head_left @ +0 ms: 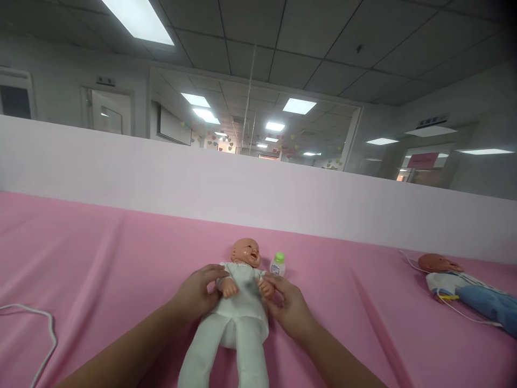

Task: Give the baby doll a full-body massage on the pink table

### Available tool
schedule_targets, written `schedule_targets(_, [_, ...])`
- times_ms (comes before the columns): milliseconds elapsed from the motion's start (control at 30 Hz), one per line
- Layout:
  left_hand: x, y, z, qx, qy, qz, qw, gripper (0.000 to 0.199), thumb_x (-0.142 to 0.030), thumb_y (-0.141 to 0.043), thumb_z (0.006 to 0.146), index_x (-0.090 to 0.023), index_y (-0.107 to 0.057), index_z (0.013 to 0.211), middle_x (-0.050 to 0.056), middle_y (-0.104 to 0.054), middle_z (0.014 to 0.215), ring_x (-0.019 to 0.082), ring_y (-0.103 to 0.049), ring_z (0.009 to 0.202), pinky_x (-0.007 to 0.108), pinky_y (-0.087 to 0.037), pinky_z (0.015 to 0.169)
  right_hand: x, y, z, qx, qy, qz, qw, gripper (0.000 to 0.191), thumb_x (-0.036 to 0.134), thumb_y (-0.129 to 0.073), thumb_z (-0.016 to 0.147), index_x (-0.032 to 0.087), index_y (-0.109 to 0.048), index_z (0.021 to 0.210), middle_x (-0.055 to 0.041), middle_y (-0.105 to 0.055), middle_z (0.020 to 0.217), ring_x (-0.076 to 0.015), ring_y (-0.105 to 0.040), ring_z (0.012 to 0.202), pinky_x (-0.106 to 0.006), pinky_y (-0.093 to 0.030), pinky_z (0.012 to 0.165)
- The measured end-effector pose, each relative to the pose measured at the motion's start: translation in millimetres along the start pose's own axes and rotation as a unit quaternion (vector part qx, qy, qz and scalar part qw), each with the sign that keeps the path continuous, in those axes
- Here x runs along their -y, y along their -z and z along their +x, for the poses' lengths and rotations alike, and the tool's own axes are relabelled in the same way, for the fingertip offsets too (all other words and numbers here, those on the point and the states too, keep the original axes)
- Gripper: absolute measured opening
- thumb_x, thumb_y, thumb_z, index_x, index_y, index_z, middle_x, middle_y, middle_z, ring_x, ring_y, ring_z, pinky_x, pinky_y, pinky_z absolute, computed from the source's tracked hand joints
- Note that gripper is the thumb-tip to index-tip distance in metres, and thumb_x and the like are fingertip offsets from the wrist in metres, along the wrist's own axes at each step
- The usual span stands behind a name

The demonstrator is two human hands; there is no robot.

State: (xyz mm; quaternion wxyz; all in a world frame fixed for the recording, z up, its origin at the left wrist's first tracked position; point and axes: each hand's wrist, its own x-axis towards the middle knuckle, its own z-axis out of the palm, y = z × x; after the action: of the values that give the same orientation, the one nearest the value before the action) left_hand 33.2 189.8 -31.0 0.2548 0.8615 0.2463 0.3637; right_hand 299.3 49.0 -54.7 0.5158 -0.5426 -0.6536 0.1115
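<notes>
Baby doll held at both arms, on pink cloth.
Left hand (197, 291): fingers curled, holding the doll's arm at one side. Right hand (288, 307): fingers bent in a narrow pinch on the other arm. Doll (241, 302): one, white top and trousers, lying face up between the hands, head toward the white partition (242, 188). Bottle (277, 265): one, green cap, upright just beside the doll's head. Second doll (464, 291): one, white and blue, lying well apart at right. Cord (50, 328): white, far left. Cloth (335, 302): pink, creased, under all.
</notes>
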Motion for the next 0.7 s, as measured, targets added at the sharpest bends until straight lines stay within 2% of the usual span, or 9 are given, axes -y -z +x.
schedule_targets(133, [-0.6,2.1,-1.1,0.044,-0.037,0.102,0.993,0.056,-0.01,-0.058,0.075,-0.029,-0.075,0.125,0.005,-0.066,0.14,0.025,-0.061,0.13,0.037,-0.048,0.112,8.1,-3.9,-4.9,0.075,0.05,-0.153,0.984,0.053,0.014,-0.064,0.082,0.028,-0.071,0.133,-0.0111,-0.057,0.15,-0.0306,-0.048,0.144,-0.055,-0.039,0.12])
schedule_targets(300, [5.7,3.8,0.1,0.039,-0.038,0.1,0.994,0.054,-0.014,-0.064,0.075,-0.028,-0.074,0.126,0.007,-0.066,0.14,0.027,-0.063,0.128,0.038,-0.05,0.11,6.6,-5.7,-3.6,0.072,0.053,-0.169,0.982,0.055,0.013,-0.062,0.081,0.026,-0.07,0.134,-0.012,-0.057,0.15,-0.0305,-0.049,0.143,-0.054,-0.039,0.12])
schedule_targets(433, [5.7,5.4,1.0,0.011,-0.003,0.032,0.999,0.043,-0.02,-0.068,0.079,-0.028,-0.075,0.121,0.005,-0.07,0.132,0.028,-0.064,0.123,0.038,-0.049,0.109,-0.1,-1.2,0.6,0.014,0.018,-0.072,0.997,0.048,0.023,-0.067,0.084,0.025,-0.07,0.132,-0.0113,-0.063,0.143,-0.0305,-0.056,0.137,-0.052,-0.042,0.119])
schedule_targets(533, [9.6,5.5,2.9,-0.027,0.076,-0.082,0.993,0.036,-0.028,-0.07,0.082,-0.026,-0.074,0.118,0.006,-0.075,0.122,0.029,-0.068,0.115,0.037,-0.053,0.101,-10.0,3.0,5.7,-0.047,-0.057,0.062,0.995,0.05,0.036,-0.07,0.086,0.024,-0.066,0.134,-0.0105,-0.067,0.137,-0.0301,-0.064,0.126,-0.048,-0.05,0.112])
schedule_targets(600, [15.9,5.4,5.1,-0.061,0.143,-0.181,0.971,0.037,-0.034,-0.073,0.081,-0.022,-0.073,0.116,0.008,-0.077,0.114,0.03,-0.071,0.108,0.037,-0.057,0.093,-18.2,4.6,9.2,-0.102,-0.122,0.152,0.976,0.059,0.046,-0.076,0.081,0.021,-0.065,0.133,-0.0114,-0.071,0.129,-0.0316,-0.068,0.117,-0.047,-0.056,0.103])
schedule_targets(700, [27.0,7.6,8.4,-0.11,0.232,-0.302,0.918,0.039,-0.039,-0.077,0.079,-0.018,-0.07,0.11,0.011,-0.077,0.107,0.028,-0.074,0.098,0.035,-0.06,0.085,-29.8,6.2,12.5,-0.18,-0.206,0.261,0.926,0.071,0.055,-0.084,0.071,0.018,-0.063,0.129,-0.0125,-0.075,0.118,-0.0343,-0.071,0.109,-0.048,-0.059,0.096])
